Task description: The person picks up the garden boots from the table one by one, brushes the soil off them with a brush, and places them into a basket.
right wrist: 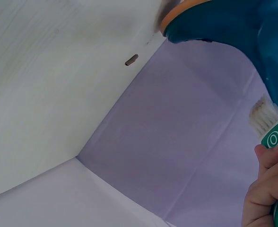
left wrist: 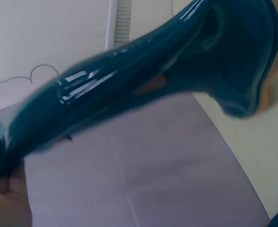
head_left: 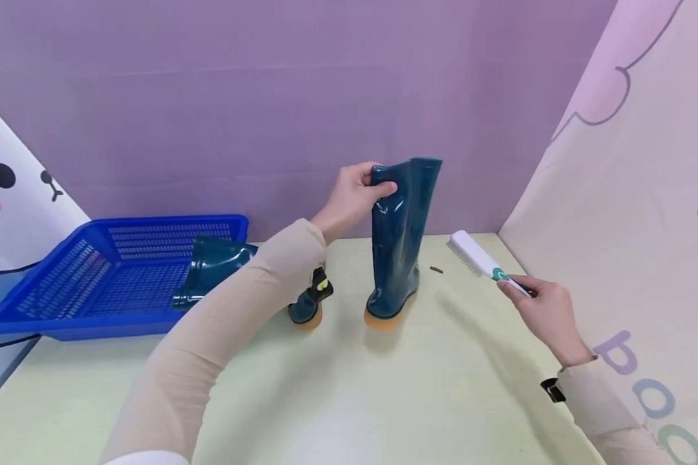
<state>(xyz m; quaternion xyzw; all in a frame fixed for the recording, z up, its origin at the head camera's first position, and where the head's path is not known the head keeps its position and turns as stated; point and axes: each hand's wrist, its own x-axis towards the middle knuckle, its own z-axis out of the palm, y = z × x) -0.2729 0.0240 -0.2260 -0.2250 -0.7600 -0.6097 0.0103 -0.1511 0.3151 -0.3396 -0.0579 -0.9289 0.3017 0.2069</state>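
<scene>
A teal rubber boot (head_left: 398,239) with a tan sole is upright, its shaft leaning slightly right. My left hand (head_left: 355,196) pinches its top edge, thumb outside; in the left wrist view, the boot (left wrist: 125,85) stretches away from the fingers. Whether its sole touches the table, I cannot tell. Right of it, my right hand (head_left: 543,316) grips the handle of a white and green brush (head_left: 475,253), bristles facing down-left and apart from the boot. The right wrist view shows fingers curled round the handle, below the bristles (right wrist: 265,116).
At left stands a blue plastic basket (head_left: 116,326). Another teal boot shaft (head_left: 218,265) lies over its right side; a boot foot (head_left: 304,309) shows beyond my left arm, which hides the part between. A small brown piece (head_left: 436,269) lies on the pale table (head_left: 442,387) before a purple backdrop (head_left: 238,116).
</scene>
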